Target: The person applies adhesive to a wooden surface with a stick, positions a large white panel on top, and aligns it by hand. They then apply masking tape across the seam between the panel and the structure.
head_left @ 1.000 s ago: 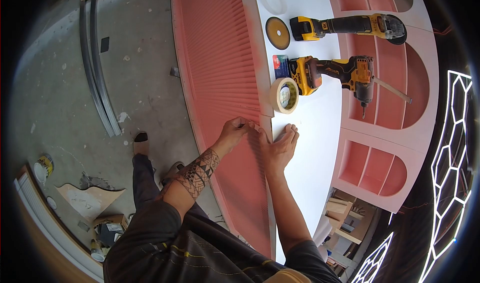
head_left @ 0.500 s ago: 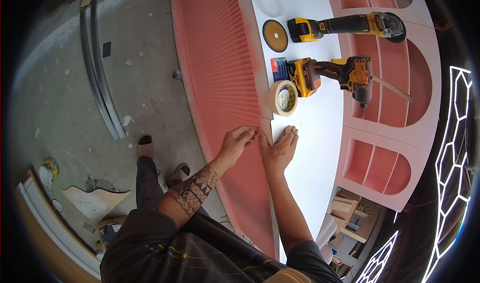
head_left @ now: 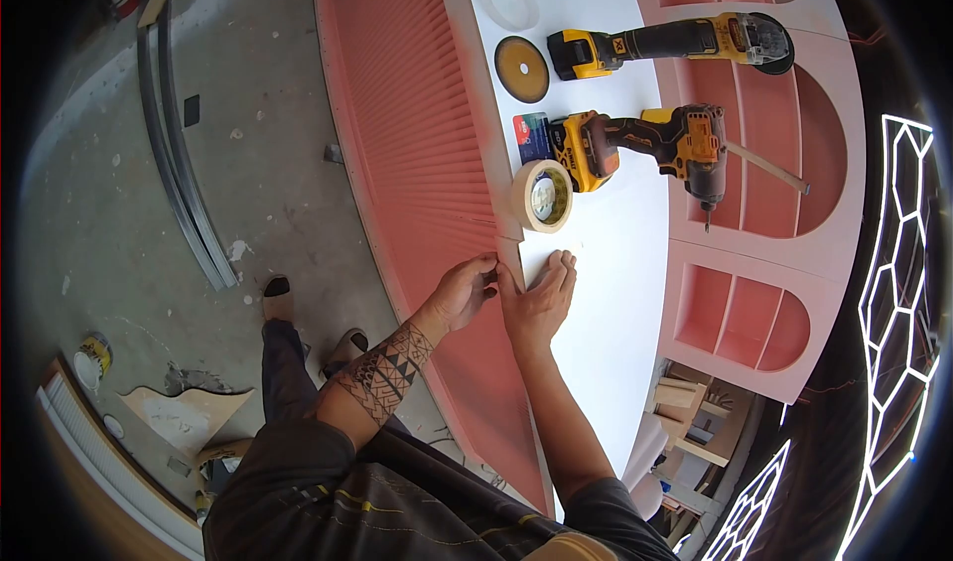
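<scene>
My left hand (head_left: 465, 291), on the tattooed arm, is closed in a pinch at the pink front edge of the white counter (head_left: 615, 343); anything between its fingertips is too small to make out. Right beside it, my right hand (head_left: 538, 301) grips a thin white piece (head_left: 534, 257) on the counter, thumb at the edge and fingers bent over the top. Just beyond the hands, a roll of masking tape (head_left: 542, 196) lies flat. A yellow and black impact driver (head_left: 645, 149) and a small red and blue card (head_left: 532, 136) lie past the roll.
An angle grinder (head_left: 670, 45), a brown disc (head_left: 521, 70) and a clear round lid (head_left: 508, 3) lie farther along. Pink shelves (head_left: 740, 318) stand on the right. Metal strips (head_left: 179, 164) and a can (head_left: 92, 357) are on the floor.
The view has shifted slightly, so the counter and tools appear farther left. Both hands remain at the edge, with only small finger movements.
</scene>
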`<state>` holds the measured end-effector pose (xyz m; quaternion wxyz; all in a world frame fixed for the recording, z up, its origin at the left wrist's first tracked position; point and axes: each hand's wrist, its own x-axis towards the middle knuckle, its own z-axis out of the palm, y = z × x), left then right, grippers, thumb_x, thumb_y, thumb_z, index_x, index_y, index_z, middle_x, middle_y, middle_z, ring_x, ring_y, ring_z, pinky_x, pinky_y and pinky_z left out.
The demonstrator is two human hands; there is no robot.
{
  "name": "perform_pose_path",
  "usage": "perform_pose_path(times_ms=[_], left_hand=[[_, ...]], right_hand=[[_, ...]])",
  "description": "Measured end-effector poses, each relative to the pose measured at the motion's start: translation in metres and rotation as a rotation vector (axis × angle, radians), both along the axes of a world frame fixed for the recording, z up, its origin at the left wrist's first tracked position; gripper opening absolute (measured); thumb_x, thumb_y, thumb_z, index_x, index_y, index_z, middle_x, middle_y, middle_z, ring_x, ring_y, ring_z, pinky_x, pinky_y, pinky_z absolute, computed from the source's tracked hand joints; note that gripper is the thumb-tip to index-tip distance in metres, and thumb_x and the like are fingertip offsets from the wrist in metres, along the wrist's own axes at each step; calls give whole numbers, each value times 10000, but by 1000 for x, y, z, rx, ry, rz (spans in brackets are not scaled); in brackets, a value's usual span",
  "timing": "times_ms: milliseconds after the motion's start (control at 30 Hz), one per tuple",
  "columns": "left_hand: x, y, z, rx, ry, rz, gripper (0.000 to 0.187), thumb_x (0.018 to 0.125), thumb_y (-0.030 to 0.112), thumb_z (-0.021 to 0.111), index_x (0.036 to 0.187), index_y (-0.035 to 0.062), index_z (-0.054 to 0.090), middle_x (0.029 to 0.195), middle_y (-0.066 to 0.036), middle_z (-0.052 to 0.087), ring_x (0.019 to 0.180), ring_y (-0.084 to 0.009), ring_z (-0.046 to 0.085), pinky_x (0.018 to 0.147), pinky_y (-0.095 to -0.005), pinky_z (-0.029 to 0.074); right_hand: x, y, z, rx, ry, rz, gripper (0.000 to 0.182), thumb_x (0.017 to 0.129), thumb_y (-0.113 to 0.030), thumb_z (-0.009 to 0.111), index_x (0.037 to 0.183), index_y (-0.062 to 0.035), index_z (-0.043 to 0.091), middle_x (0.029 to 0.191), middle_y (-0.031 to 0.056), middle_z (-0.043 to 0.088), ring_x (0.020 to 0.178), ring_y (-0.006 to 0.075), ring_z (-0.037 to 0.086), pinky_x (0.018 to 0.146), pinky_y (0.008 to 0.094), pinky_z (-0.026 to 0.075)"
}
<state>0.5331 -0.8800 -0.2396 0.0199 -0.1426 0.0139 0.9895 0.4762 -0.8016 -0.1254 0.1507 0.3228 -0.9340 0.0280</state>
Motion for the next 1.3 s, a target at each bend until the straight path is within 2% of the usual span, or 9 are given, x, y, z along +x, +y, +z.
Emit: perform_pose_path(times_ms=[100,267,367,567,633,900,967,1133,1300], left_hand=[[-6,-3,7,10,76,-20,441,1050,363,516,1387,105,636,1285,-17,695,1169,-186,603,1088,-386,411],[-11,0,9,71,114,-29,596,1025,433,503,1460,33,584,1451,-108,642,1348,-247,562,1209,-426,347],[-13,0,9,162,155,-24,637,1021,457,507,1475,14,567,1481,-129,619,1386,-262,547,1232,-420,334],[-13,-7,19,258,125,-31,681,1006,501,524,1498,30,549,1504,-121,603,1414,-276,538,1235,-435,351],[-16,-9,20,231,117,-39,692,1002,511,527,1506,37,543,1506,-121,601,1412,-277,539,1232,-440,356],[-18,-10,24,197,29,-50,800,963,616,569,1531,55,518,1548,-131,560,1421,-297,534,1237,-456,368],[-15,-11,26,302,2,-77,902,937,710,577,1551,54,494,1578,-144,525,1444,-316,513,1242,-468,367],[-10,-11,22,358,76,-60,1002,916,787,565,1586,51,444,1614,-147,479,1477,-338,469,1250,-481,348],[-7,-5,19,331,242,-61,1007,933,785,576,1617,67,404,1660,-110,415,1521,-299,382,1270,-496,279]], right_hand=[[2,-3,3,-3,-5,-16,898,753,-360,954,1393,96,518,1392,364,575,1360,548,536,1147,613,430],[4,-5,4,-7,-16,-45,904,763,-390,945,1398,92,519,1421,349,571,1388,539,524,1154,621,420],[3,-4,4,-3,-27,-61,918,771,-406,938,1415,89,512,1458,342,554,1415,536,506,1160,631,410],[5,-6,8,2,-44,-98,940,777,-412,929,1446,87,497,1495,343,536,1455,526,476,1180,637,387],[5,-7,8,46,-37,-117,935,760,-398,945,1420,98,506,1468,333,555,1431,517,499,1184,595,399],[4,-3,9,19,-39,-117,937,773,-438,928,1431,79,509,1495,335,540,1454,516,482,1193,601,387],[4,-5,13,8,-108,-123,939,796,-444,902,1455,92,502,1508,347,523,1481,512,456,1199,637,368],[9,3,37,4,-209,-118,958,828,-496,854,1494,83,481,1553,336,485,1520,480,415,1234,600,337],[-13,41,44,-57,-391,17,846,988,-528,643,1610,0,421,1690,247,380,1577,419,347,1282,572,261]])
